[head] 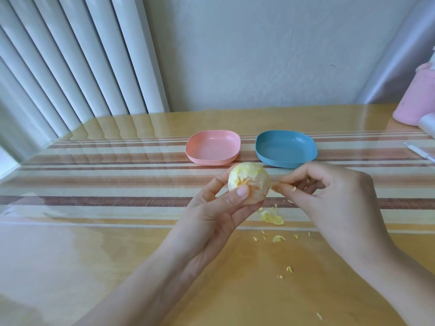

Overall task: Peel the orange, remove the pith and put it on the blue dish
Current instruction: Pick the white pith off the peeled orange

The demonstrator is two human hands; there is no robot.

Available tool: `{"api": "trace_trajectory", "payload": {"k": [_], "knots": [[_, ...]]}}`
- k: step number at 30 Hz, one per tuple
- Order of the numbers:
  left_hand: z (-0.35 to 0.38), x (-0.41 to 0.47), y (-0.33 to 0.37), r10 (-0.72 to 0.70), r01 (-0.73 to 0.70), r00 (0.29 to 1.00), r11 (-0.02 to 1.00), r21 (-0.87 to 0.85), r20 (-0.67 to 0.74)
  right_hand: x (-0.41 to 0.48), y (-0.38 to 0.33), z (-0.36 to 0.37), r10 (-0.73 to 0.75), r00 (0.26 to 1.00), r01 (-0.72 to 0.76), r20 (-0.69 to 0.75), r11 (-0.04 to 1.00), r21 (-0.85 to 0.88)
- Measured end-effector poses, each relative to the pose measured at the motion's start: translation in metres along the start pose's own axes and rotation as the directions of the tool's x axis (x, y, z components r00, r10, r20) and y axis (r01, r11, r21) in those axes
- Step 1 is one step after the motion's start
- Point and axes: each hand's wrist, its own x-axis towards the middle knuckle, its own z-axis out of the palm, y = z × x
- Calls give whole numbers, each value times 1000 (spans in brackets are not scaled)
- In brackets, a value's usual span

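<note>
Holding the orange (pixel 249 183) above the middle of the tabletop (pixel 94 231), the left grip (pixel 211 215) curls round it. The fruit is peeled, with patchy pale pith. The right grip (pixel 329 196) pinches a pith strip (pixel 276 184) at its side. Toward the far edge, the blue dish (pixel 286 162) and pink dish (pixel 211 161) show bare interiors. A pink container (pixel 414 100) at the right edge is cut off.

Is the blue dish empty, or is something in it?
Empty. The blue dish shows only its bare inside; the orange is held in the left hand, short of the dish.
</note>
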Motion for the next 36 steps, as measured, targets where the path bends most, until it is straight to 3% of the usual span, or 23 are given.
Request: {"api": "trace_trajectory", "payload": {"k": [7,12,18,29,36], "knots": [[-2,2,-4,-17,33,990,993,111,-142,2,7,0,-237,971,239,43,968,-75],[-3,1,-5,8,25,983,984,177,-183,3,11,-1,-237,959,248,155,967,-55],[-4,1,-8,69,-12,981,955,295,-183,2,6,-1,-325,944,327,61,944,-34],[-3,-4,-10,317,-126,940,658,743,-122,-1,4,0,-339,934,350,109,930,-111],[-1,-5,-11,325,-157,942,649,745,-84,-3,5,1,-385,915,401,118,899,-177]]}}
